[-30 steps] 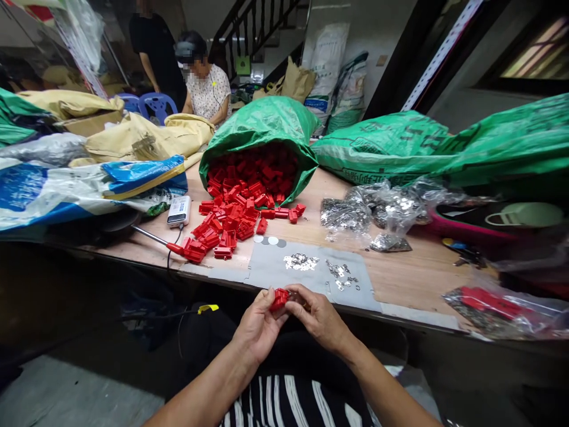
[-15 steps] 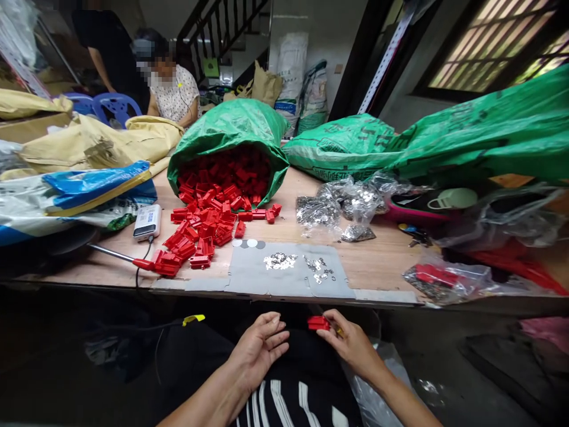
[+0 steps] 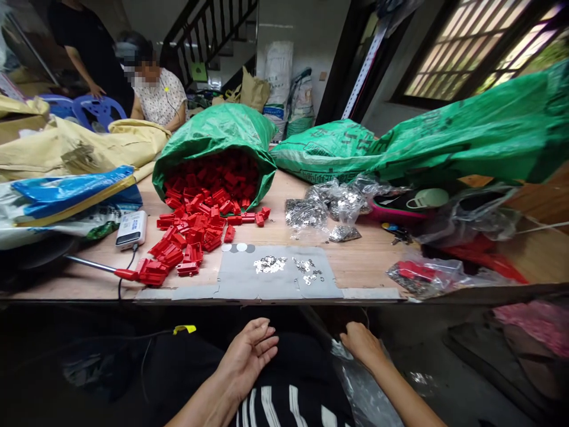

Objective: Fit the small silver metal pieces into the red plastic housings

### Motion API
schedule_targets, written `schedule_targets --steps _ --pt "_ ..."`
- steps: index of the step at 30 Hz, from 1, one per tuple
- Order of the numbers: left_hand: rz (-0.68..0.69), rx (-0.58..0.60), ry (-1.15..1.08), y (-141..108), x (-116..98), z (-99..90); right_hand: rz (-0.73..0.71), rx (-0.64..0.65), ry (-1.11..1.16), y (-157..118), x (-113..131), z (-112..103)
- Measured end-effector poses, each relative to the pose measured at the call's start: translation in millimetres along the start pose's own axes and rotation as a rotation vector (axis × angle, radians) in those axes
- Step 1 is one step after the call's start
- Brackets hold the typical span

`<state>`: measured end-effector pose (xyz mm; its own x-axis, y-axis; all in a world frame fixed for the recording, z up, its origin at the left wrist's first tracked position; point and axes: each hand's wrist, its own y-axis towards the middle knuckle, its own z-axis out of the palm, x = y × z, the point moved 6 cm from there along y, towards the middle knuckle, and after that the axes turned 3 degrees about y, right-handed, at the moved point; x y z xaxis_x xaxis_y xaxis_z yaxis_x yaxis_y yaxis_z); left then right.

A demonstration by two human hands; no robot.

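While the left hand (image 3: 252,351) rests palm-up and ungripping, nearer than the mat (image 3: 237,281), the right hand (image 3: 362,343) curls by a plastic bag (image 3: 361,385), nearer than the mat's right end; its grip cannot be told. Metal pieces (image 3: 269,265) lie on the mat, red parts (image 3: 192,254) left of it, a green sack (image 3: 217,126) beyond.

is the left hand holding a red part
No, the left hand is open with nothing visible in its palm, while red parts lie heaped on the table.
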<state>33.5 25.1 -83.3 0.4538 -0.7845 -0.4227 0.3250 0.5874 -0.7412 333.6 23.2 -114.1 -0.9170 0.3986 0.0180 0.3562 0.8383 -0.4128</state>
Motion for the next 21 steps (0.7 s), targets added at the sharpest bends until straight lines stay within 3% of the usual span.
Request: schedule_targets --steps 6,10,13,16,21 --pt "0.029 -0.006 -0.007 1.5 -4.7 0.3 -0.037 -0.011 0.023 -1.6 4.7 -3.6" --pt "0.141 0.011 0.002 -0.9 -19.9 -0.7 -0.112 -0.026 0.042 -3.8 21.2 -9.8" --pt "0.338 0.0 0.089 -6.8 -41.5 -5.4 -0.207 -0.026 0.078 -9.1 39.6 -13.0" --pt "0.62 -0.084 0.279 -17.4 -70.7 -14.7 -0.345 -0.021 0.164 -16.1 59.3 -15.2" --pt "1.079 -0.409 0.547 -42.5 -121.4 -34.9 -0.482 0.022 0.252 -19.0 82.9 -11.4"
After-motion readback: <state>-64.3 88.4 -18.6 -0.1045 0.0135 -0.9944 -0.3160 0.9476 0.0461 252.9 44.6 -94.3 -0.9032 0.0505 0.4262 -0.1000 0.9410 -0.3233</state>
